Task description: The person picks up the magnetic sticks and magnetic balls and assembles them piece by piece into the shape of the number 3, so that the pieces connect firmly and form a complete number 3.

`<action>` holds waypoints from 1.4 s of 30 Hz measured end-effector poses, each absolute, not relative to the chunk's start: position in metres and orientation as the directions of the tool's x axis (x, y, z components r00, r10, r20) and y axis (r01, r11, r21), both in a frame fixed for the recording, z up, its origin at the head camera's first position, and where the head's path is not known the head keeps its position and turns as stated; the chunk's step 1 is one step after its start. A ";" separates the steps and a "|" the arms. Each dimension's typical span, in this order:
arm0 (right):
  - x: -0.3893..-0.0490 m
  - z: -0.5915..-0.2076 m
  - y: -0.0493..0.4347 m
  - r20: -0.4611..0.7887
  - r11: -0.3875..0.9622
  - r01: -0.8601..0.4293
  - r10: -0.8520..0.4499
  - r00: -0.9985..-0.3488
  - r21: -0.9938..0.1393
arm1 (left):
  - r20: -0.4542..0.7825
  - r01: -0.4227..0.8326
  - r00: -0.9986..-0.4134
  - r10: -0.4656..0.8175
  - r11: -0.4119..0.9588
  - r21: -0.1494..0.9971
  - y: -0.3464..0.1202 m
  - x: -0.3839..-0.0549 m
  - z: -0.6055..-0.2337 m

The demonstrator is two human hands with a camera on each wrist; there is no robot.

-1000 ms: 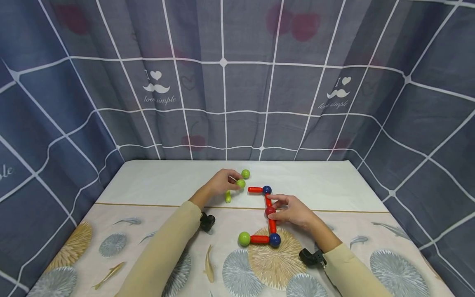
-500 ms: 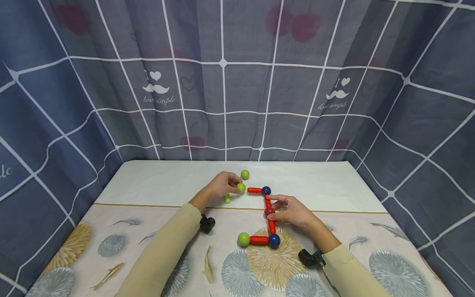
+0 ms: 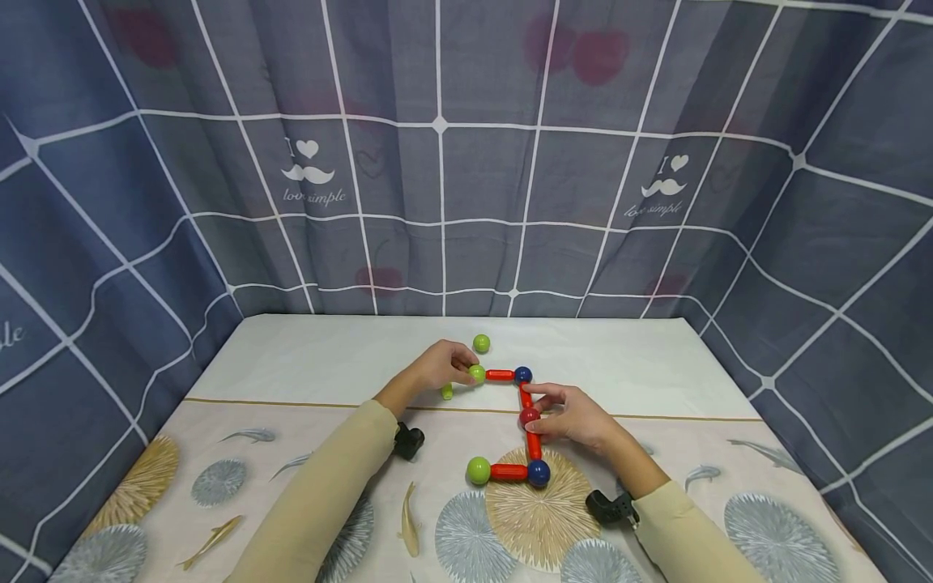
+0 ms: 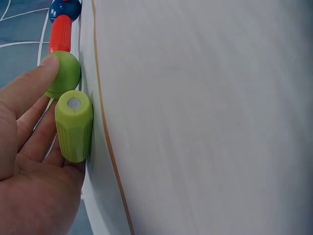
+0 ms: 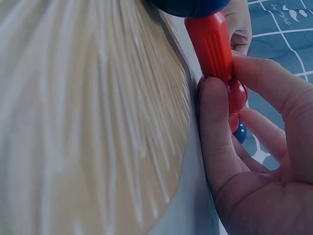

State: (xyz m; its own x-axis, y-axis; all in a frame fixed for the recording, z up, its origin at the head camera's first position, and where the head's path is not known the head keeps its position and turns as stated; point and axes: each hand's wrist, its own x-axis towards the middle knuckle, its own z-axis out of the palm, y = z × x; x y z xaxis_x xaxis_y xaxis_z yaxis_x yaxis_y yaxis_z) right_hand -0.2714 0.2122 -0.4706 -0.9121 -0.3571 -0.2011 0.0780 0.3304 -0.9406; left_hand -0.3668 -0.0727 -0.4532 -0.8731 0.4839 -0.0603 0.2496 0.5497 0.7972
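My left hand (image 3: 446, 364) pinches a green ball (image 4: 66, 73) between thumb and fingers, right at the free end of a red rod (image 3: 500, 375). The rod's other end joins a blue ball (image 3: 522, 374). From there a chain of red rods runs toward me through a red ball (image 3: 530, 416) to a second blue ball (image 3: 538, 472), then left to a green ball (image 3: 479, 470). My right hand (image 3: 572, 414) grips the chain at its red ball, thumb on the near side. Beside my left palm is a short green rod (image 4: 74, 132) with a metal disc on its end.
Another green ball (image 3: 481, 343) lies behind my left hand on the white part of the table (image 3: 619, 356). A patterned cloth (image 3: 291, 502) covers the near part. Grid-patterned curtains (image 3: 466, 178) enclose the back and sides.
My left hand has brought its green ball slightly toward me, from behind the red rod into line with the rod's free end. My right hand stays on the red ball.
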 end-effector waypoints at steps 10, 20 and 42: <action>-0.269 -0.468 0.211 -0.208 0.338 0.085 -0.345 -0.915 -0.937 | -0.083 0.251 -0.870 0.486 0.580 0.775 -0.082 -0.366 -0.452; -0.267 -0.466 0.211 -0.209 0.348 0.085 -0.337 -0.918 -0.934 | -0.085 0.311 -0.851 0.517 0.629 0.713 -0.103 -0.362 -0.446; -0.267 -0.468 0.215 -0.213 0.327 0.086 -0.377 -0.901 -0.941 | -0.088 0.319 -0.832 0.548 0.602 0.732 -0.116 -0.345 -0.447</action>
